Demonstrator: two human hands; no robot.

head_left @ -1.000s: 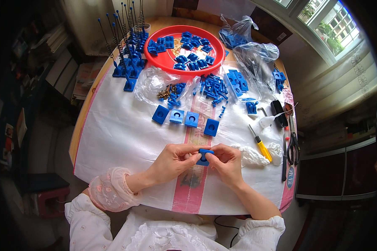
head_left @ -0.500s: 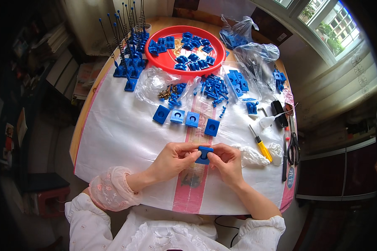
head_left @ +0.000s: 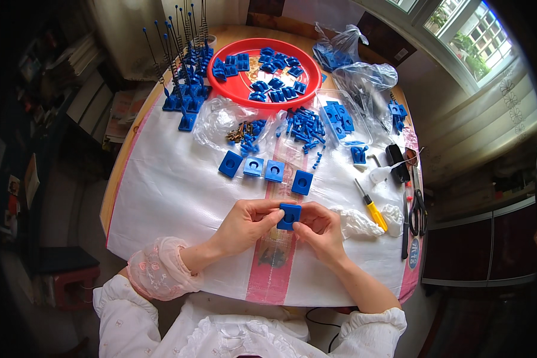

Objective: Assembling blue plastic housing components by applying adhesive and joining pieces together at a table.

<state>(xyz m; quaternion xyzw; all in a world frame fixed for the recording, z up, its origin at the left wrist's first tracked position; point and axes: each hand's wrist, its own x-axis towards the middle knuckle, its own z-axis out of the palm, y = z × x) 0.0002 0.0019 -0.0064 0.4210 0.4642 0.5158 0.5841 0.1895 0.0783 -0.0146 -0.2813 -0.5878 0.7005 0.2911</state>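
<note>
Left hand (head_left: 244, 225) and right hand (head_left: 323, 231) are both pinching the same blue square block (head_left: 289, 217) in the head view, left thumb at its left edge, right thumb by its lower right corner. Honestly I'd press evenly from those edges so it doesn't tip and the round recess isn't covered. Block's right between the hands, just below the middle of the frame, with a loose blue square (head_left: 302, 182) a bit above it on the white sheet (head_left: 167, 203).

Home apparently doubling as workshop: curtain (head_left: 483, 131) is hanging by window (head_left: 474, 45), blue parts (head_left: 306, 126) and screwdriver (head_left: 375, 216) are lying on table (head_left: 230, 36).
</note>
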